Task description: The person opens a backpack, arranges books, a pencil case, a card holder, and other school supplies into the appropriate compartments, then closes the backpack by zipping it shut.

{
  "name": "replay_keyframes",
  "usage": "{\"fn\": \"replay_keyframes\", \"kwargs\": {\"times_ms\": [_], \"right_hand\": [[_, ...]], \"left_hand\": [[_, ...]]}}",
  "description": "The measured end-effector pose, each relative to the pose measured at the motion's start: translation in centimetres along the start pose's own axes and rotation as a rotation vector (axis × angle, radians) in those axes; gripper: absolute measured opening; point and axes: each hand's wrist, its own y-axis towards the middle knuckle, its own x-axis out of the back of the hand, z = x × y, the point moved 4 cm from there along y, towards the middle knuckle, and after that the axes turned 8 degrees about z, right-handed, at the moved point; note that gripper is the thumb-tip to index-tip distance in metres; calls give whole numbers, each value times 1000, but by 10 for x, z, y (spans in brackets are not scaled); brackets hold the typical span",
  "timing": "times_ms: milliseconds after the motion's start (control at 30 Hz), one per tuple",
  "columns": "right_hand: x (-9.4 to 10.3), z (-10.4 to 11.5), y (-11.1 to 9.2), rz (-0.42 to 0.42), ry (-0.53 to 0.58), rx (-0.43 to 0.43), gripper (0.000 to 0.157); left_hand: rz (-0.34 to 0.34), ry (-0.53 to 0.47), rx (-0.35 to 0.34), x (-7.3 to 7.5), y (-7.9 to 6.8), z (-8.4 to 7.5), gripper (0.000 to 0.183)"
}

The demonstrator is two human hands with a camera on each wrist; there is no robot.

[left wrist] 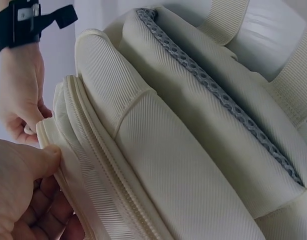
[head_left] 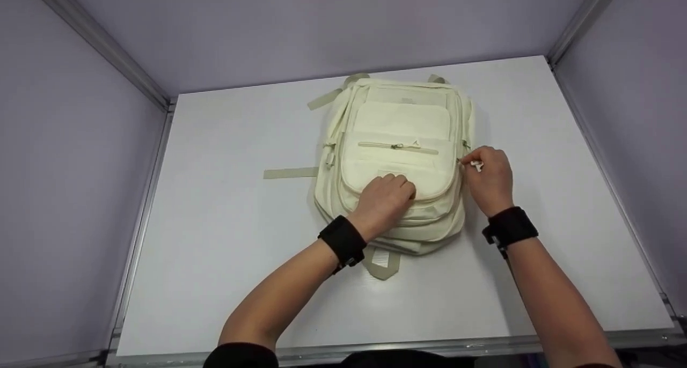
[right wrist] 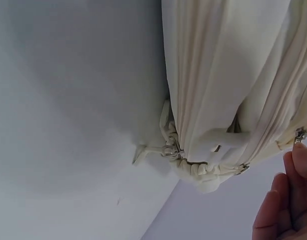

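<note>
A cream backpack (head_left: 402, 120) lies front side up on the white table. My left hand (head_left: 382, 201) grips the lower edge of its front pocket; in the left wrist view the thumb (left wrist: 46, 160) lies on top of that edge and the fingers curl beneath. At the pack's right side my right hand (head_left: 489, 177) pinches a small metal zipper pull (right wrist: 300, 135), with a white tab (head_left: 476, 166) showing by the fingers. A zipper track (left wrist: 111, 162) runs along the side of the pack below the gripped edge. The fingertips of the left hand are hidden under the fabric.
Beige straps (head_left: 290, 173) stretch out from the pack's left side, and a strap loop (head_left: 382, 271) shows at its bottom. Another short zipper (head_left: 397, 146) crosses the front pocket. Grey-purple panels (head_left: 70, 196) wall the table (head_left: 214, 239) at the back and both sides.
</note>
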Motion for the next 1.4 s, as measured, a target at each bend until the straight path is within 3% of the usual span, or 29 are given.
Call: {"fn": "replay_keyframes", "kwargs": {"times_ms": [233,433,500,567,633,700,800,867,1000,1167,1267,1400], "right_hand": [[1,-10,23,-1,-15,-46,8],[0,-11,26,15,-22,-103,7],[-1,-10,19,33,-8,-116,16],[-4,-9,8,84,48,-149,36],[-9,-8,-6,180,135,-214,61],[-16,-8,-17,297,235,-277,79],[-27,-8,-23,450,293,-315,90],[-34,-10,-18,505,304,-312,90],[-42,-16,-3,534,289,-278,84],[-51,-17,15,562,271,-245,81],[-57,-13,24,578,267,-238,82],[-56,-14,31,609,270,-242,85]], "left_hand": [[16,4,-12,-4,3,-2,14],[29,-25,12,-7,4,0,14],[-6,-65,5,-7,-1,4,13],[-57,-107,7,-7,-10,14,13],[-78,-157,58,-7,-20,31,29],[-67,-216,170,-10,-32,51,55],[6,-353,346,-18,-47,74,85],[47,-447,404,-25,-52,81,90],[83,-551,419,-34,-57,76,89],[73,-533,464,-38,-62,71,87],[72,-535,487,-38,-63,77,85],[78,-543,461,-35,-63,92,82]]}}
